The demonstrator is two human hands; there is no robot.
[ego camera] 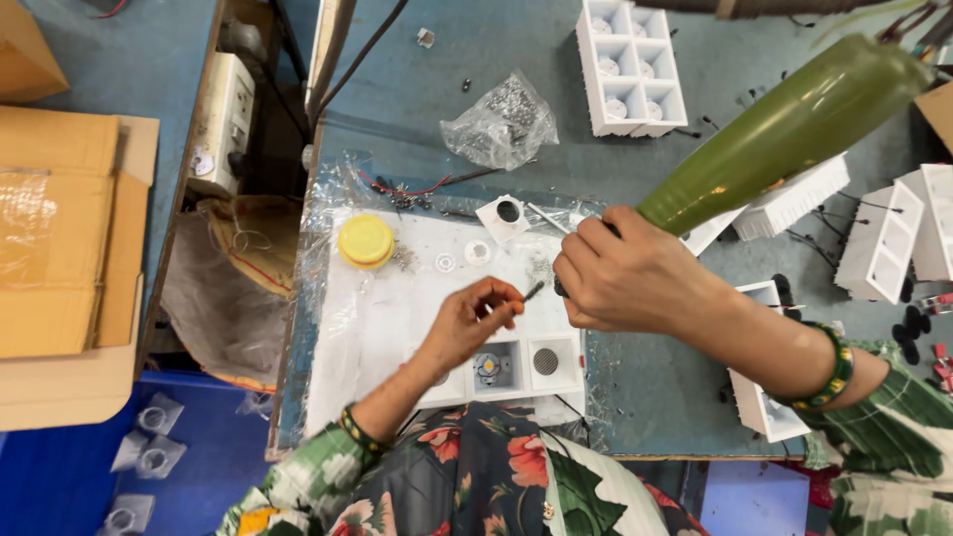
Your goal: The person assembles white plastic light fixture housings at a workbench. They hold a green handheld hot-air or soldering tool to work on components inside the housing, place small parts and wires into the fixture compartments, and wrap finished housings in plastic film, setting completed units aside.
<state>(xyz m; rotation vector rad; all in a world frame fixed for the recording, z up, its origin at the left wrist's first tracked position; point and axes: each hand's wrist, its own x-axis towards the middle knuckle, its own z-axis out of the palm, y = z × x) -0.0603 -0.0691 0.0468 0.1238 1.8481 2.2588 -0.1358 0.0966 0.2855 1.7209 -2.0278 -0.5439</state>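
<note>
Two hands work over a white board (pixel 397 318) on a blue tabletop (pixel 645 387). The left hand (pixel 467 323) pinches a small dark screw (pixel 533 291) between fingertips, just above a white housing (pixel 516 367) with square pockets. The right hand (pixel 630 278) is closed around a green screwdriver (pixel 784 129), its tip near the screw; a yellow lid (pixel 365 241) lies behind.

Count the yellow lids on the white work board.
1. The yellow lid sits at the board's upper left corner, left of the left hand and apart from it. Others could be hidden under the arms.
</note>
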